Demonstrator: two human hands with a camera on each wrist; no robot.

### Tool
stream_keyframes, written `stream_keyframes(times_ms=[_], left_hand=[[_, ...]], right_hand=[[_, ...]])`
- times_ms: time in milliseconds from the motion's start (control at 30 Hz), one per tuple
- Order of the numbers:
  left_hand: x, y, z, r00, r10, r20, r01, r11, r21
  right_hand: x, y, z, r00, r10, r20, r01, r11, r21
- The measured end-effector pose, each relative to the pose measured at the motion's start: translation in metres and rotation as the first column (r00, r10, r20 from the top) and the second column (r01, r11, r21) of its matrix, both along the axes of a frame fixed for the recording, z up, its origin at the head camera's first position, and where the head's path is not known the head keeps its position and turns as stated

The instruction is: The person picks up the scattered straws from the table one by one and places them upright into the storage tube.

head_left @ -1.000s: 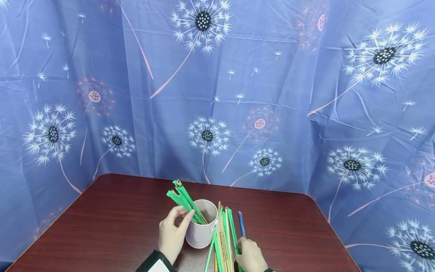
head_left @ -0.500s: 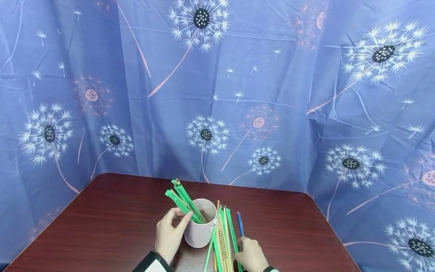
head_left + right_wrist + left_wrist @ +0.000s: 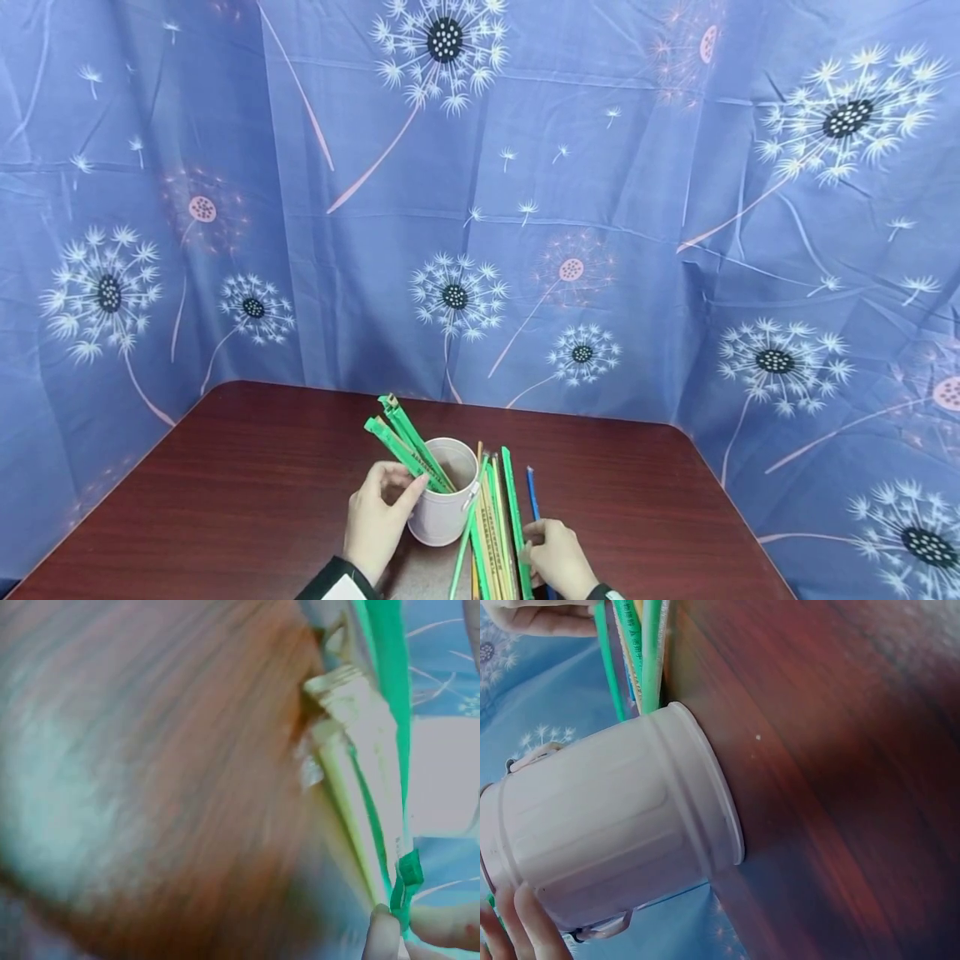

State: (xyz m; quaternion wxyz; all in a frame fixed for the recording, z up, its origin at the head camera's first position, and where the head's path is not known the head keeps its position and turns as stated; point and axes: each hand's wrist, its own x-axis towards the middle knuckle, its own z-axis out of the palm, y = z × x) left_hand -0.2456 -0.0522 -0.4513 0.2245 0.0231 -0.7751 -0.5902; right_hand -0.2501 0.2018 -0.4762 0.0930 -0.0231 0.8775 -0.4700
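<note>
A white bucket (image 3: 437,521) stands on the table with several green-wrapped sticks (image 3: 408,446) leaning out over its left rim. My left hand (image 3: 375,517) grips the bucket near the rim, and in the left wrist view its fingers (image 3: 529,922) lie against the wall. Right of the bucket is a bundle of bare and green-wrapped sticks (image 3: 491,529). My right hand (image 3: 558,558) holds a long green-wrapped stick (image 3: 512,508) at the bundle's right side; in the right wrist view, thumb and finger pinch a green wrapper (image 3: 409,881).
A blue stick (image 3: 532,492) lies just right of the bundle, its near part partly hidden by my right hand. The dark red wooden table (image 3: 247,483) ends at a blue dandelion-print cloth (image 3: 360,292) at the back and sides.
The green-wrapped stick at my right hand has slid slightly away from me, and its far end now reaches past the others. My right hand has shifted a little; the left hand stays at the bucket.
</note>
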Motion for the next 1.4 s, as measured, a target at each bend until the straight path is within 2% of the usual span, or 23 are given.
stream_keyframes(times_ms=[233, 333, 433, 567, 667, 733, 900, 1000, 1133, 1200, 1300, 1400], left_hand=[[0.002, -0.001, -0.001, 0.992, -0.089, 0.084, 0.090, 0.996, -0.003], [0.002, 0.000, -0.001, 0.989, -0.121, 0.086, 0.121, 0.993, 0.004], [0.003, 0.004, 0.000, 0.983, -0.167, 0.080, 0.163, 0.985, 0.053], [0.006, 0.010, 0.004, 0.968, -0.244, 0.064, 0.235, 0.965, 0.114], [0.008, 0.015, 0.007, 0.957, -0.286, 0.048, 0.280, 0.954, 0.103], [0.009, 0.017, 0.009, 0.955, -0.293, 0.040, 0.290, 0.955, 0.062], [0.009, 0.018, 0.012, 0.962, -0.270, 0.029, 0.271, 0.962, -0.030], [0.010, 0.019, 0.012, 0.956, -0.292, 0.034, 0.291, 0.956, 0.025], [0.011, 0.020, 0.012, 0.957, -0.289, 0.031, 0.286, 0.956, 0.067], [0.011, 0.021, 0.012, 0.960, -0.279, 0.023, 0.277, 0.959, 0.066], [0.012, 0.022, 0.013, 0.955, -0.298, -0.002, 0.296, 0.947, 0.122], [0.013, 0.023, 0.014, 0.954, -0.297, -0.036, 0.298, 0.936, 0.187]], right_hand=[[0.003, -0.008, 0.004, 0.998, -0.031, -0.058, 0.024, 0.992, -0.125], [0.004, -0.014, 0.008, 0.993, -0.034, -0.113, 0.014, 0.984, -0.175], [0.006, -0.020, 0.013, 0.987, -0.025, -0.161, -0.009, 0.978, -0.209], [0.011, -0.028, 0.019, 0.978, -0.008, -0.207, -0.036, 0.977, -0.210], [0.016, -0.035, 0.024, 0.975, 0.005, -0.223, -0.051, 0.978, -0.202], [0.018, -0.039, 0.026, 0.973, 0.016, -0.232, -0.062, 0.979, -0.192], [0.022, -0.045, 0.028, 0.965, 0.090, -0.247, -0.136, 0.975, -0.176], [0.023, -0.046, 0.028, 0.944, 0.168, -0.286, -0.210, 0.969, -0.126], [0.024, -0.047, 0.027, 0.891, 0.247, -0.381, -0.283, 0.958, -0.042], [0.024, -0.048, 0.027, 0.873, 0.259, -0.414, -0.294, 0.956, -0.022], [0.024, -0.049, 0.027, 0.868, 0.252, -0.427, -0.289, 0.957, -0.021], [0.024, -0.049, 0.028, 0.887, 0.222, -0.405, -0.257, 0.966, -0.035]])
